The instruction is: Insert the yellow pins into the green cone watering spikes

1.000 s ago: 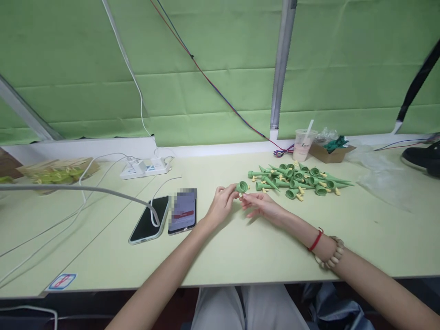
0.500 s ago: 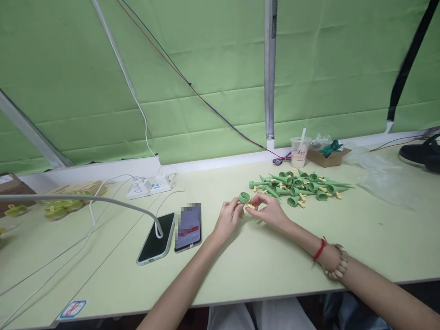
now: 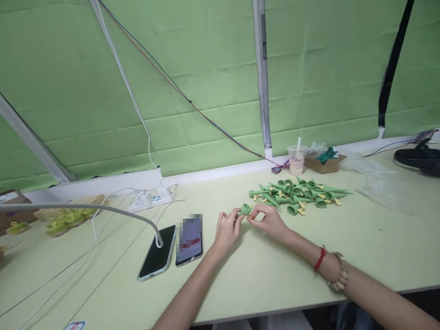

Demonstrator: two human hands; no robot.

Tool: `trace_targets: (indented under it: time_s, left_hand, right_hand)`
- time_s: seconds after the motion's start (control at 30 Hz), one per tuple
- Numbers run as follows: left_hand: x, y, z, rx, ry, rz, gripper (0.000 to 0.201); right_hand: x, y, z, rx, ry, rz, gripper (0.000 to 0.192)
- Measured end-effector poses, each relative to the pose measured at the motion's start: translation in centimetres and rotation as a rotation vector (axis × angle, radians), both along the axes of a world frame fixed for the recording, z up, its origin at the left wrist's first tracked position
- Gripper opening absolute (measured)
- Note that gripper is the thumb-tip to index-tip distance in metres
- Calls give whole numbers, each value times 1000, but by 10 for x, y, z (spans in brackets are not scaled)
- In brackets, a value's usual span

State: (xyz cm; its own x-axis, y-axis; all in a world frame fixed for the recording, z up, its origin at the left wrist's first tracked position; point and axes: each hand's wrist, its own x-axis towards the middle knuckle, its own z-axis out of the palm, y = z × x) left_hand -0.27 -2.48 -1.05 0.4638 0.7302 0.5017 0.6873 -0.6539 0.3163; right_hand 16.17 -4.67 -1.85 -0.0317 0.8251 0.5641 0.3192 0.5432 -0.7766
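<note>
My left hand (image 3: 227,228) and my right hand (image 3: 270,220) meet over the middle of the pale green table (image 3: 275,270). Together they pinch one green cone-shaped spike (image 3: 245,209), round open end toward me. My right fingers press at a small yellow piece on its side. Just behind my right hand lies a pile of several like green spikes with yellow pieces (image 3: 299,192). My right wrist wears a red string and a bead bracelet.
Two phones (image 3: 172,245) lie left of my hands, one on a white cable. Behind them is a power strip (image 3: 151,198). A drink cup (image 3: 296,160) and a small cardboard box (image 3: 325,161) stand at the back wall. Bags of yellow-green parts (image 3: 65,214) lie far left.
The view has tilted up and swung, so everything sits lower in frame. My hands have stayed together on the green spike, fingers shifting around the yellow piece.
</note>
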Motion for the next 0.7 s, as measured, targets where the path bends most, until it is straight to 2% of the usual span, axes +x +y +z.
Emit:
trace_targets:
  time_s: [0.1,0.2,0.27,0.37,0.43,0.57,0.7]
  left_hand:
    - [4,0,-3,34,-18,63,28]
    - [3,3,-5,38,-37,64,28]
    - [-2,6,-4,34,-50,55,28]
    - [-8,10,-1,19,-58,63,28]
    - [-9,9,2,11,-47,29,28]
    - [-7,6,6,-1,-21,-3,29]
    - [-4,3,6,11,8,22,29]
  right_hand:
    - [0,-1,-1,128,-120,-117,18]
    - [0,-1,-2,89,-92,-111,16]
    - [-1,0,-1,-57,-13,-25,21]
    - [-4,2,0,-396,197,197,40]
    - [-5,1,1,-542,341,305,40]
    - [-5,1,3,-636,509,344,27]
    - [-4,1,6,-643,502,251,25]
